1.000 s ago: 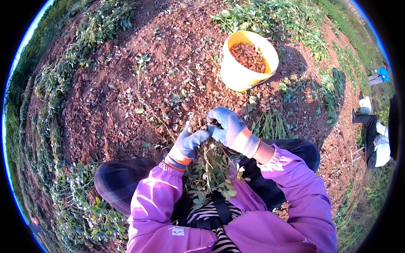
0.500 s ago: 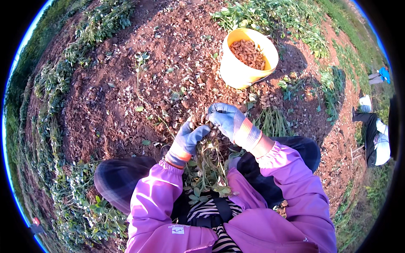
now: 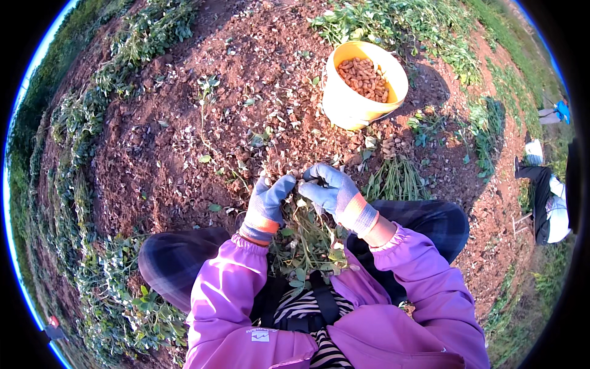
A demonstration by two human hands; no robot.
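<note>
Both my hands wear blue-grey gloves with orange cuffs, over purple sleeves. My left hand (image 3: 268, 205) grips the stems of an uprooted peanut plant (image 3: 307, 246) whose green leaves hang down into my lap. My right hand (image 3: 332, 192) pinches at the root end of the same plant, where pale pods (image 3: 299, 178) cluster between the two hands. A yellow bucket (image 3: 344, 104) partly filled with brown peanuts (image 3: 364, 78) stands on the red soil ahead and to the right.
Loose stems and a bundle of plucked plants (image 3: 396, 178) lie on the dirt by my right knee. Green peanut plants (image 3: 80, 160) line the left side and the far top. Another person (image 3: 547, 203) is at the right edge.
Both hands dropped slightly and came closer together at the plant's root end. The right hand's fingers shifted along the pods. The bucket stayed put.
</note>
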